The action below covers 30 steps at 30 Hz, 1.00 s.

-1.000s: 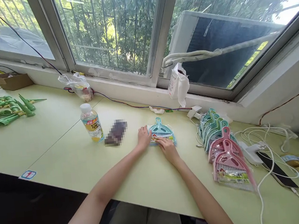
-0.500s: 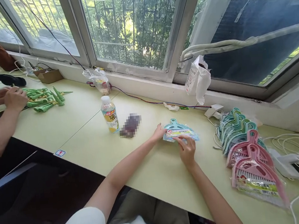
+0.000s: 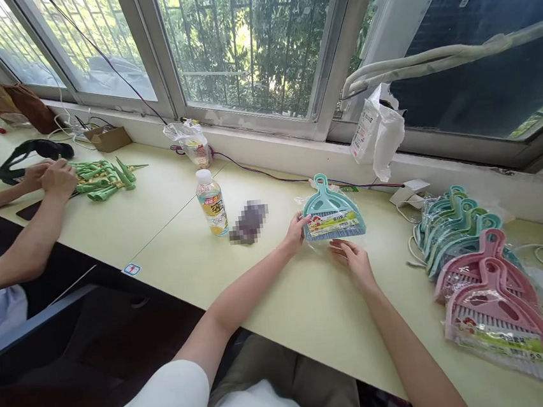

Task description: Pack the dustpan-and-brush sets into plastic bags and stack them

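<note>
A teal mini dustpan-and-brush set (image 3: 330, 212) in a clear plastic bag is tilted up off the pale green table (image 3: 165, 194). My left hand (image 3: 296, 232) pinches its left edge. My right hand (image 3: 351, 258) lies just below it, fingers on the loose bottom of the bag; whether it grips the plastic I cannot tell. To the right lies a pile of bagged sets, teal ones (image 3: 451, 228) behind and pink ones (image 3: 489, 291) in front.
A drink bottle (image 3: 212, 202) and a blurred dark object (image 3: 249, 221) stand left of my hands. Another person's hands (image 3: 50, 177) work at green cone parts (image 3: 101, 178) far left. A white packet (image 3: 377, 130) and cables lie along the window sill.
The teal set has been lifted from flat on the table to tilted upright. The view has swung left, bringing the other person's hands further into view.
</note>
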Each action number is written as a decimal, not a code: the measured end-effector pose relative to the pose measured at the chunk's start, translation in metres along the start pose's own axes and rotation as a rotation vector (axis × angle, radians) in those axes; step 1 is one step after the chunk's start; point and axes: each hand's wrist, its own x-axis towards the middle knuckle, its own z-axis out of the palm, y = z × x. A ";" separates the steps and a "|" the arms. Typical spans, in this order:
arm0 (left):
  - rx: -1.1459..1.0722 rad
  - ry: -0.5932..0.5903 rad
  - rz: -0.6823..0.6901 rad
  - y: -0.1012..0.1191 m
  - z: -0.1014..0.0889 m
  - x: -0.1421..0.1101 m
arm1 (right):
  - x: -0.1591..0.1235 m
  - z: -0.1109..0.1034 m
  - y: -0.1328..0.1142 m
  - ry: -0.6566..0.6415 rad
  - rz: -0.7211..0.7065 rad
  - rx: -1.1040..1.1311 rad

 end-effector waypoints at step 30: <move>0.077 0.530 0.173 0.012 -0.039 0.032 | 0.004 -0.028 -0.034 -0.119 0.098 0.116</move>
